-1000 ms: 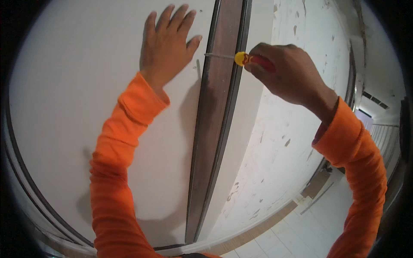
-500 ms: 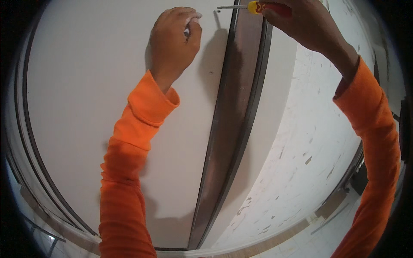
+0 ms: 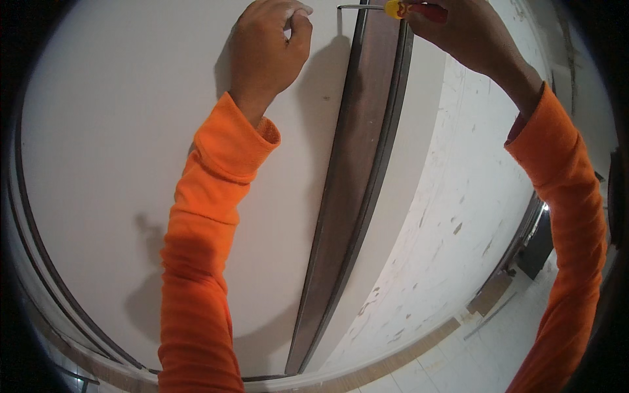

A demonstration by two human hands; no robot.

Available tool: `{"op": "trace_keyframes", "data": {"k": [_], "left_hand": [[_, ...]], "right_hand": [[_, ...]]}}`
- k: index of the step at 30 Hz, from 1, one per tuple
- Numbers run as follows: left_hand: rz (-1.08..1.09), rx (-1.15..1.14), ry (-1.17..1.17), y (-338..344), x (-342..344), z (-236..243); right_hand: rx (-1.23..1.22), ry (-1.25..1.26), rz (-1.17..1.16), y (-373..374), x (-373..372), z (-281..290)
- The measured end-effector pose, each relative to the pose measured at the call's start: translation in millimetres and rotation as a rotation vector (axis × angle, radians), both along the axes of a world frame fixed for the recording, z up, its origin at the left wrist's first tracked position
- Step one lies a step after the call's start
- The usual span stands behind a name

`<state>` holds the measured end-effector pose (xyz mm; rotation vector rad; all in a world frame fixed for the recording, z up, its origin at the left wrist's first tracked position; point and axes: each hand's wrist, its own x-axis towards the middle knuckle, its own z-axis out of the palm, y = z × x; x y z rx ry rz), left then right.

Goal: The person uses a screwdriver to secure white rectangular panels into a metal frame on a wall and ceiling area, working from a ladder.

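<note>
My right hand (image 3: pixel 462 33), at the upper right, is wrapped round the red-and-yellow handle of a screwdriver (image 3: pixel 393 8). Its thin metal shaft points left across the dark brown wooden strip (image 3: pixel 350 150). The tip meets the off-white panel (image 3: pixel 131 131) at a small dark spot, perhaps a screw head, too small to tell. To the left of that tip, my left hand (image 3: pixel 270 59) is closed against or just off the panel, thumb and forefinger pinched together. What it holds, if anything, I cannot make out. A small dark mark (image 3: pixel 326 97) sits lower on the panel.
Right of the wooden strip stands a white wall (image 3: pixel 419 262) with scattered chipped patches. Below run a brown skirting band (image 3: pixel 406 354) and pale floor tiles (image 3: pixel 452 360). A dark frame edge (image 3: pixel 52 275) curves along the panel's left side.
The screwdriver tip has shifted slightly right and up in view, from beside the small spot onto it. My left hand has risen a little, its pinch kept.
</note>
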<state>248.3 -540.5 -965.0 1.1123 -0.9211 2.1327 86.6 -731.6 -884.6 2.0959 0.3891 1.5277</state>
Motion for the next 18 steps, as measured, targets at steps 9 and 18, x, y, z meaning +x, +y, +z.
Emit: {"op": "trace_keyframes", "data": {"k": [9,18], "left_hand": [[0.004,0.111,0.084,19.9,-1.1,-5.6],[-1.26,0.419,0.419,-44.5,-15.5,-28.5]], "right_hand": [[-0.487,-0.051,-0.532,77.6,-34.6,10.3],[-0.268,0.141,-0.57,81.6,-32.1,25.1]]}}
